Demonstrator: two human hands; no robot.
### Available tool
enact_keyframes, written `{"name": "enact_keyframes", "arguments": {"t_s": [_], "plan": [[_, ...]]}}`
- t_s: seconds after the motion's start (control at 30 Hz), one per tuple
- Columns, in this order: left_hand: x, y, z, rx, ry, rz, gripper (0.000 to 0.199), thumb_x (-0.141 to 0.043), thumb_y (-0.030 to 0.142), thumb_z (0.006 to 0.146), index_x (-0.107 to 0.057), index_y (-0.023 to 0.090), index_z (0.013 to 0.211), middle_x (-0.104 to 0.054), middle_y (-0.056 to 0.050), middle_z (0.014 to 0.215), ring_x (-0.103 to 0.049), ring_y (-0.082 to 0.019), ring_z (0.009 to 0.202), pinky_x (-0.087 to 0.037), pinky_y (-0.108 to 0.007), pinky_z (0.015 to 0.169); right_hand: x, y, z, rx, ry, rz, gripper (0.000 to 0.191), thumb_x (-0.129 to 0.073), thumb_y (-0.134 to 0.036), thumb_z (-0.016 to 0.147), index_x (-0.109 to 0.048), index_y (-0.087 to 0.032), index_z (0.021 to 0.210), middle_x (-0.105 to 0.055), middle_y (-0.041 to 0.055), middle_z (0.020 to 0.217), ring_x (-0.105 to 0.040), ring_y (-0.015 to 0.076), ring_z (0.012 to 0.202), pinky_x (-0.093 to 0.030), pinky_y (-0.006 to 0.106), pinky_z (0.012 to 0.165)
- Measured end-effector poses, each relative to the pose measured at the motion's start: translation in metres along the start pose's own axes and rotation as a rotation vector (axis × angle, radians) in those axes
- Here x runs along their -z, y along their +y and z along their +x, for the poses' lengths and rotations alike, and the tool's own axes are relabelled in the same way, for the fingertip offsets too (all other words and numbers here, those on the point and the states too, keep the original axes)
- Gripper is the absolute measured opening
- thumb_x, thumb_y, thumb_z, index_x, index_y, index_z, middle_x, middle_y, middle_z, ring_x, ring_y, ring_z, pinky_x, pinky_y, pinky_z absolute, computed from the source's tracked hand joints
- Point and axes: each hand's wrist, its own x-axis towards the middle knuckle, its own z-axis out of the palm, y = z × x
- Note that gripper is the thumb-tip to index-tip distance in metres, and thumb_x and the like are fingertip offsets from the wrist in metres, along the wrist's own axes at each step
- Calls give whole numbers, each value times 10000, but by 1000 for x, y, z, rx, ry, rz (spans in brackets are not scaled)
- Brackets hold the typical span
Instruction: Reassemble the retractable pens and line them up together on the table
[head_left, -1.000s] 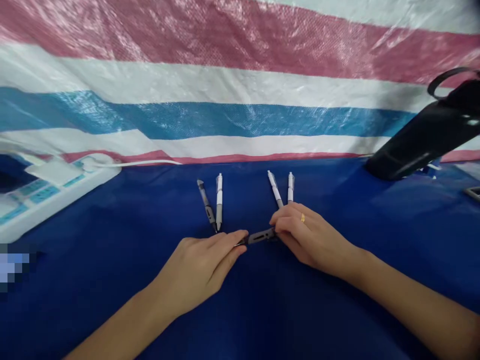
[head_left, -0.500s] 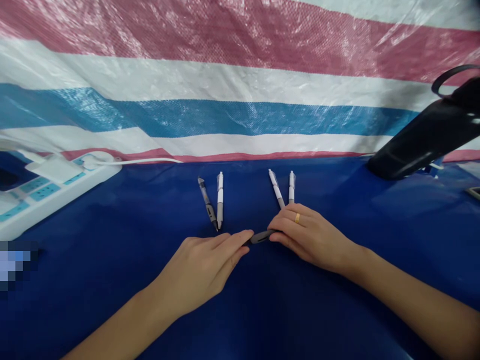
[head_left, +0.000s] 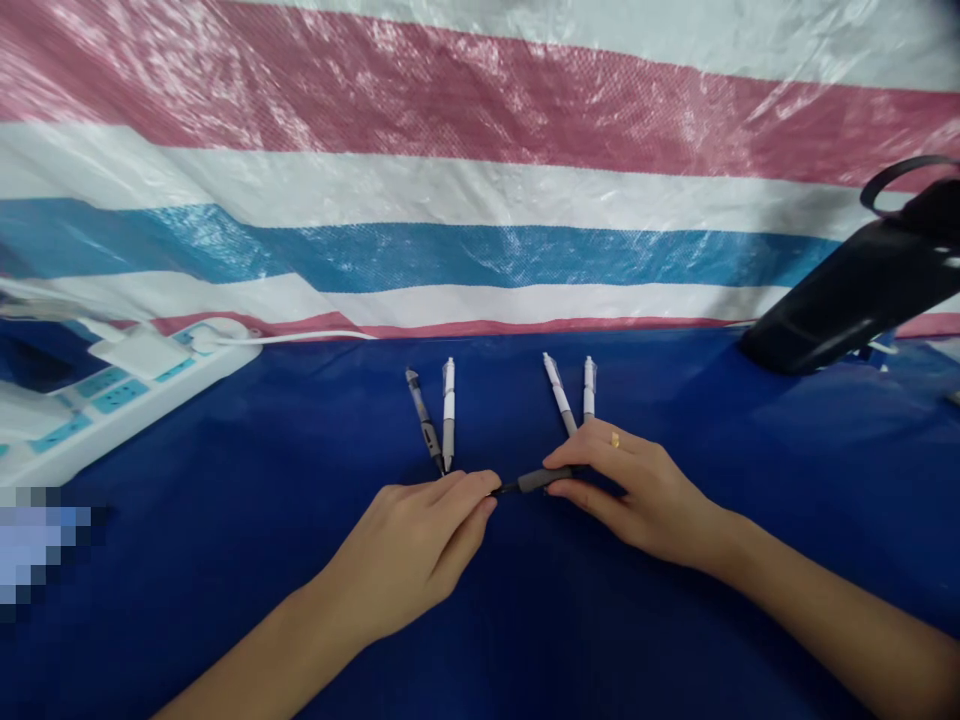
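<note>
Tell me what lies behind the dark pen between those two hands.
Behind the dark pen, four more pens lie on a blue sheet, with a striped tarp beyond. Its end is covered by the right hand, so that part cannot be seen.

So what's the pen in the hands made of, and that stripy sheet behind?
The pen between the left hand and right hand looks like plastic, its dark grip matt and maybe rubbery, with little shine. The striped sheet looks like woven plastic tarpaulin: fine criss-cross weave, glossy glare.
</note>
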Motion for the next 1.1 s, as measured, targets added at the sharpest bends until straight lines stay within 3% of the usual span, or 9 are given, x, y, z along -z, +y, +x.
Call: {"name": "enact_keyframes", "arguments": {"t_s": [0.3,0.43,0.53,0.6,0.7,0.8,0.9,1.1], "plan": [[10,0,3,66,14,-69,159,-379,236,900,-518,181,952,-555,38,637,-503,-77,479,-334,-179,409,6,4,1,-310,218,428,139,-591,-300,832,-576,-218,944,-583,4,788,-558,120,690,-465,220,597],[9,-1,3,80,44,-82,169,-388,276,912,-536,192,914,-555,43,637,-498,-69,468,-342,-173,412,2,12,4,-349,394,533,158,-408,-325,925,-505,-208,968,-590,32,834,-569,135,693,-486,266,615],[8,0,2,100,42,-101,175,-376,269,916,-531,191,896,-541,49,603,-487,-70,457,-339,-175,405,2,14,6,-347,485,426,180,-291,-277,952,-455,-204,935,-596,53,899,-580,154,772,-489,292,655],[9,0,2,117,35,-113,174,-371,265,917,-528,191,922,-543,51,595,-483,-72,452,-339,-178,400,3,13,5,-327,411,205,169,-304,-229,937,-468,-198,915,-590,37,815,-568,150,736,-471,277,635],[9,1,2,120,37,-105,181,-375,256,916,-527,197,994,-585,40,654,-515,-75,487,-366,-177,422,4,11,3,-171,96,-143,136,-397,-157,878,-523,-182,922,-575,32,796,-543,145,719,-448,277,659],[6,-1,2,96,46,-50,187,-389,255,912,-533,210,1024,-623,24,738,-570,-92,565,-395,-182,458,2,11,0,14,-173,-321,150,-450,-124,837,-555,-173,933,-575,35,799,-529,155,743,-428,314,726],[3,-3,1,65,53,30,190,-401,263,909,-534,223,1039,-638,20,793,-601,-112,622,-432,-209,522,1,15,-2,59,-249,-348,162,-466,-126,832,-572,-172,945,-578,29,780,-527,147,730,-417,309,736],[-4,-6,-1,66,-40,127,197,-382,288,916,-540,229,1019,-636,13,795,-622,-140,656,-459,-249,565,4,20,0,80,-263,-337,166,-466,-133,838,-595,-168,936,-584,26,762,-528,136,722,-406,291,737]]}}
